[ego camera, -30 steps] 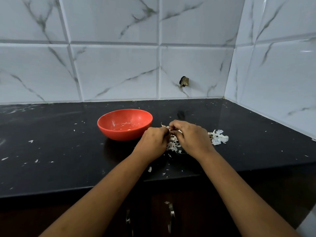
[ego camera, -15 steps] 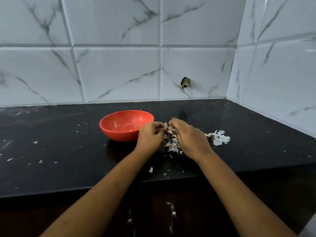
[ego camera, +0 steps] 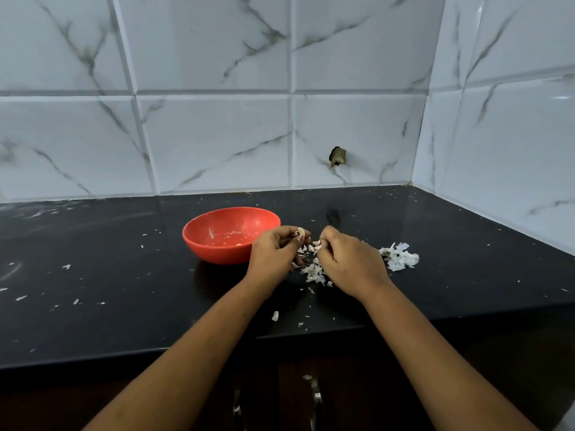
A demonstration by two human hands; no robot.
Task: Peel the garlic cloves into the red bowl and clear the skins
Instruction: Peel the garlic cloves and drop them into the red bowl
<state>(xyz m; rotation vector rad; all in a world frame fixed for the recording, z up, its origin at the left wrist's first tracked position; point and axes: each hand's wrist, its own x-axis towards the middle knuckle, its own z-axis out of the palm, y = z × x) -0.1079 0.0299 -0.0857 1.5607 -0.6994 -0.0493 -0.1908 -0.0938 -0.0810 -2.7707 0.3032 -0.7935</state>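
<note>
Pinching garlic clove, left hand at 3 o'clock of red bowl; right hand curled over skins, grip unclear.

The bowl is orange-red, with pale smears inside. The surface is glossy black, speckled all over with white flecks. The skins are white, with a small grey-brown bit among them. The clove is pale cream. The wall tiles are white with grey-brown marble veins; a dark brownish stub marks one. The cabinet below is dark brown, its handles silvery.
</note>
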